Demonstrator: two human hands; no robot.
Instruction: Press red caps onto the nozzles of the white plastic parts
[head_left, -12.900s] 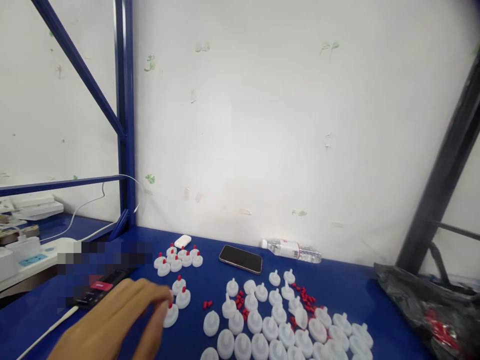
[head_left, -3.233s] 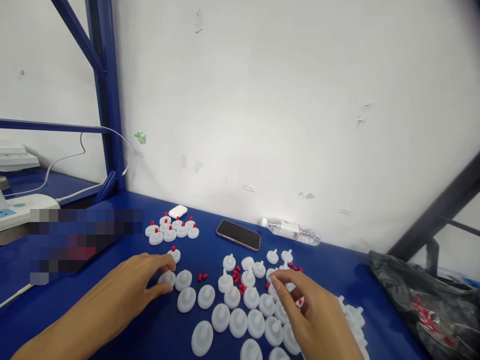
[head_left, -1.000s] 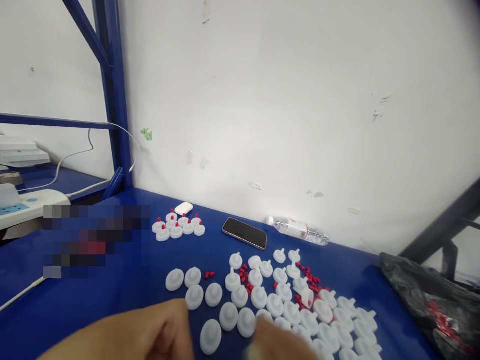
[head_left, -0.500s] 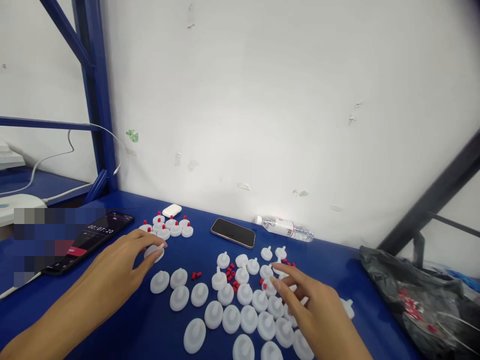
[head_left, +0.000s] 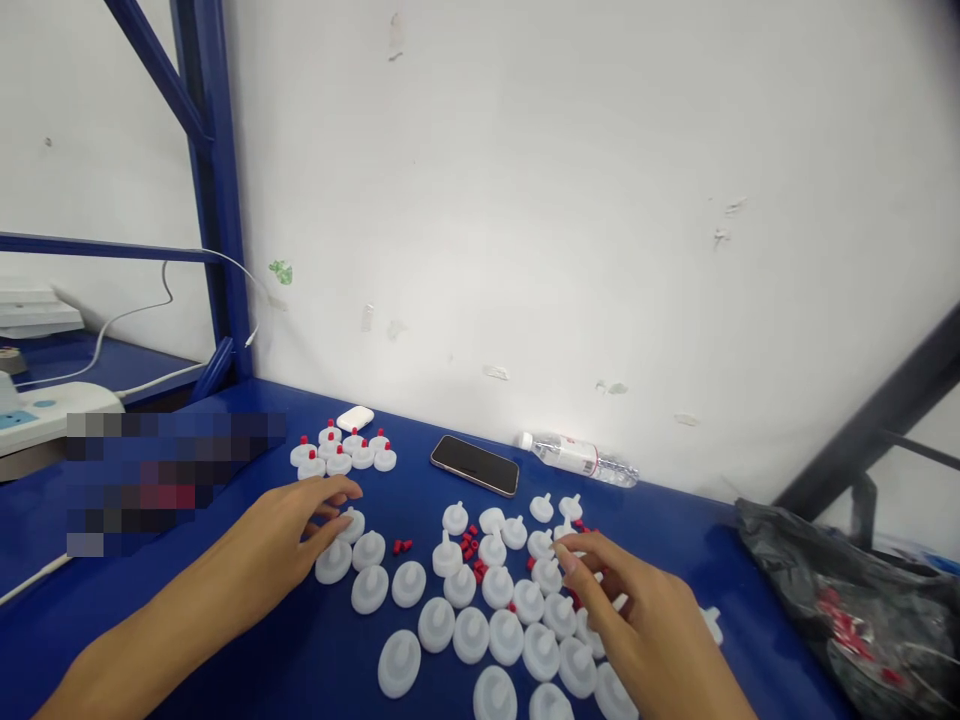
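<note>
My left hand point(head_left: 311, 520) is over the left part of the blue table, thumb and index finger apart. Its thumb is beside a white round lid with a spout point(head_left: 351, 526), partly hidden by the fingers; more such lids lie around it. My right hand point(head_left: 649, 610) hovers above the main group of white spouted lids point(head_left: 507, 636), covering some of them. Its thumb and index fingertip are close together in a pinch; whatever may be between them is too small to make out. Small red caps point(head_left: 469, 546) lie among the lids.
White lids with red tips point(head_left: 339, 461) stand at the back left, near a white case point(head_left: 355, 418). A phone point(head_left: 475, 466) and a plastic bottle point(head_left: 577, 457) lie by the wall. On the right is a black plastic bag point(head_left: 825, 570) with red pieces; a power strip point(head_left: 60, 415) is at left.
My left hand has moved right, and the lid at its fingers now lies closer to the other lids. The right thumb and index finger have come closer together. The view has shifted slightly left.
</note>
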